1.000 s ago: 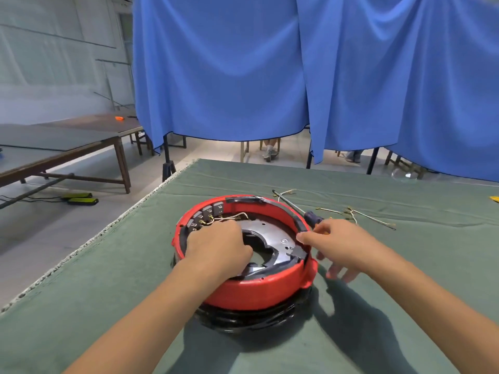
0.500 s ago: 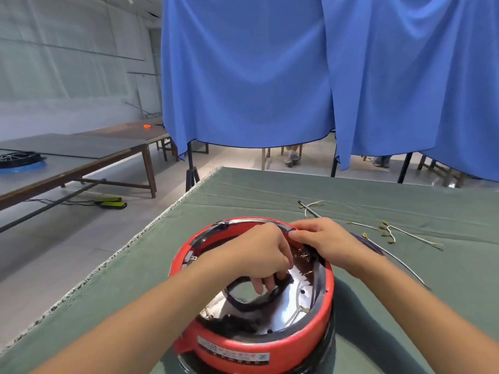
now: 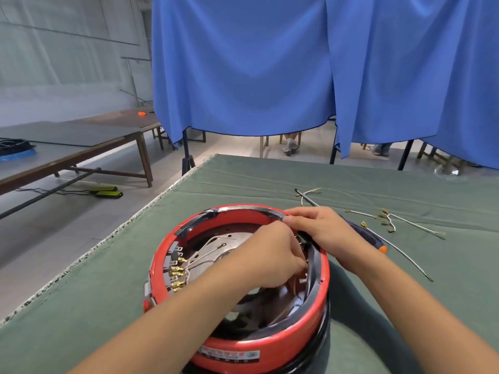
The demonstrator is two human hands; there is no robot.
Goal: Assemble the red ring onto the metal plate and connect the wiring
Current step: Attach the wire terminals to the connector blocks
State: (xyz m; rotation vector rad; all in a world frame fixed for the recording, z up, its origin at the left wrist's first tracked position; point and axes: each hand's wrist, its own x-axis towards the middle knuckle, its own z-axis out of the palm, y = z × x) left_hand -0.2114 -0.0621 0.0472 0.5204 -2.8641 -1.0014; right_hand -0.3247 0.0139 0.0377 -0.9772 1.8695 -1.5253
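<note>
Blue curtains hang across the back, and beyond them shoes and chair legs show on the floor. Off to your left stands a long side table. In front of you the table is covered in green cloth, and the red ring sits on it at the near centre, right under your arms. It rests on a black base that shows under its near right edge. Inside the ring lies the shiny metal plate, partly hidden by your arms.

Your left hand reaches down inside the ring on its right half, fingers curled, working at something close to the inner wall; what it pinches is hidden, so I cannot tell whether it grips anything. Your right hand is on the ring's far right rim, thumb and forefinger pinching the dark band that runs along the rim.

Along the inner left wall a row of brass terminals stands, with thin white wires leading from them across the plate. Just beyond your right wrist lies a screwdriver with an orange end, and loose wires are scattered on the cloth near it.
</note>
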